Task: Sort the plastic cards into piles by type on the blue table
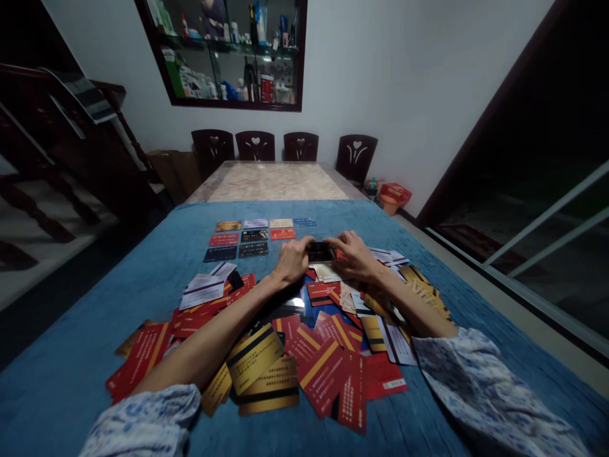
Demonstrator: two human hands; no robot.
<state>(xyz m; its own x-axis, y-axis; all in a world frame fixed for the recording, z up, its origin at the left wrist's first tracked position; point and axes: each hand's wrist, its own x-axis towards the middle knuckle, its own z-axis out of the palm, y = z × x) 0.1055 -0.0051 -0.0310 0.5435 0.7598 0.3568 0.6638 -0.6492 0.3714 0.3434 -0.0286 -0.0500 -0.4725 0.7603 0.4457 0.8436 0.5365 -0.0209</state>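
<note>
With my left hand [292, 260] and right hand [356, 255] pinching opposite ends of the black card [321, 252], right of the laid-out card rows [254, 235], I should grip lightly, keeping it level.

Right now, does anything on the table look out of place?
The loose cards lie askew, overlapping at mixed angles near you, while the rows farther out sit tidy. I see no clear spill or damage.

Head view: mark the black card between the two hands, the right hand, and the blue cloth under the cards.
Black card [321, 252]: head view, middle of its dark face.
Right hand [355, 256]: head view, back of the hand.
Blue cloth [155, 270]: head view, bare stretch toward its left edge.
</note>
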